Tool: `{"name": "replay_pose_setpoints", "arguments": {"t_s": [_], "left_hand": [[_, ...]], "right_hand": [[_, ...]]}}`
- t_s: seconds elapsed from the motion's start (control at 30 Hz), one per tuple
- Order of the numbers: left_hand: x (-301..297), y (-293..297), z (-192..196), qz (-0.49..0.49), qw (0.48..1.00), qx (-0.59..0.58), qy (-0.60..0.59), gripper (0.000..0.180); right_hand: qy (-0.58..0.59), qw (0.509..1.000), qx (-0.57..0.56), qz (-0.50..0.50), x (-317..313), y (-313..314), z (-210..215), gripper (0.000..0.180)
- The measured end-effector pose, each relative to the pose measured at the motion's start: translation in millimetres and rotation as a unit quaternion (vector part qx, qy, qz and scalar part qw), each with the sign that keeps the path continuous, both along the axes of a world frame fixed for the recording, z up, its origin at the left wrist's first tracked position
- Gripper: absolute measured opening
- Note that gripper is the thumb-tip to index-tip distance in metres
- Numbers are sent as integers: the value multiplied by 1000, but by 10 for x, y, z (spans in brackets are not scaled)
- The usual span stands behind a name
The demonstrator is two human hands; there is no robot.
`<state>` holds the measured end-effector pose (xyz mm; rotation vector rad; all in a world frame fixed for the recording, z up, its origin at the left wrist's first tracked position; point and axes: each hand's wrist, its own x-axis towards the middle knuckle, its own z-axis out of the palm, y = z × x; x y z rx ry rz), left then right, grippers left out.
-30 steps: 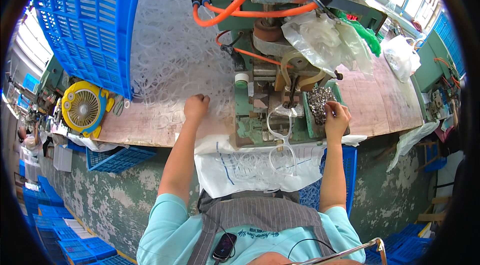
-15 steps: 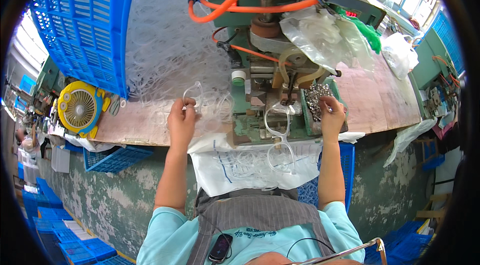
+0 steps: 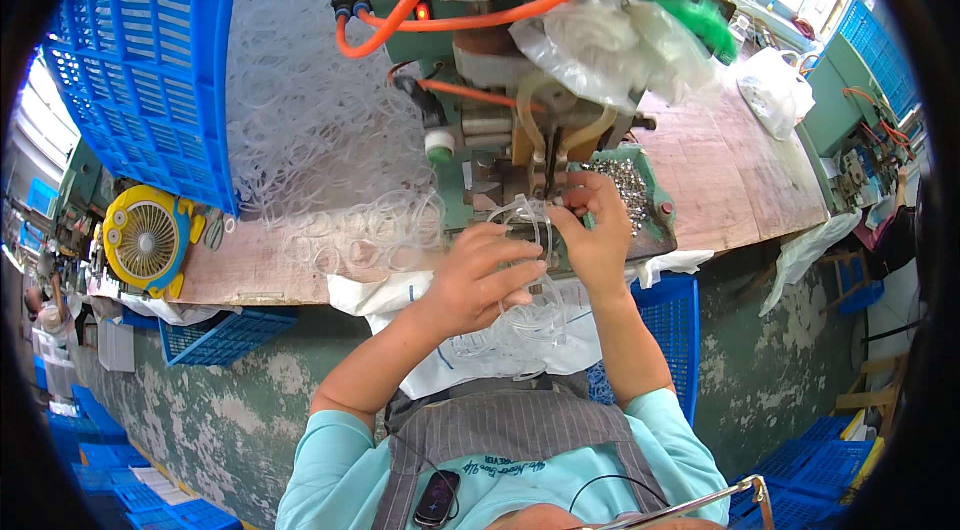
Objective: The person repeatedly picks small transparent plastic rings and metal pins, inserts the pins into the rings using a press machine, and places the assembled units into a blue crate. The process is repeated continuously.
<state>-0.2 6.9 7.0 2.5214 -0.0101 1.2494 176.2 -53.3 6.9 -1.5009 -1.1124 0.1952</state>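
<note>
1. Facing the press machine (image 3: pixel 500 123), the person has both hands near the middle of the desk's (image 3: pixel 735 165) front edge, with a clear plastic frame (image 3: pixel 548 230) between them, just in front of the tooling.
2. What would worry me first is the right fingertips: they sit right beside the metal tooling, so a stroke of the machine now might pinch them.
3. The frame could be marked or bent too, if it were pressed while lying crooked; it looks thin and springy.
4. Loose frames (image 3: pixel 320 130) lie tangled across the left of the desk, and one could come along snagged on another.
5. As for the left grip (image 3: pixel 478 275), its fingers are curled narrowly around the frame, knuckles toward the machine.
6. The right grip (image 3: pixel 598 230) is narrow, thumb and forefinger close together at the tooling. To be fair, its tips are too small and cluttered for me to tell whether anything is pinched there.
7. Just right of that hand, a green tray (image 3: pixel 655 192) carries small metal pieces (image 3: pixel 630 185).
</note>
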Motion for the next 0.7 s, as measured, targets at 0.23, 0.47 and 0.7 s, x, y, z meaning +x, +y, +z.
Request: {"name": "replay_pose_setpoints", "arguments": {"t_s": [0.23, 0.47, 0.7], "left_hand": [[-18, -93, -32, -31, 999, 3, -30, 33], [111, 28, -51, -57, 998, -3, 10, 34], [102, 30, -83, -61, 998, -12, 7, 33]], "right_hand": [[75, 996, 37, 14, -108, 103, 101, 48], [-228, 949, 10, -216, 762, 102, -432, 29], [-277, 933, -135, -186, 1322, -173, -1001, 17]]}}
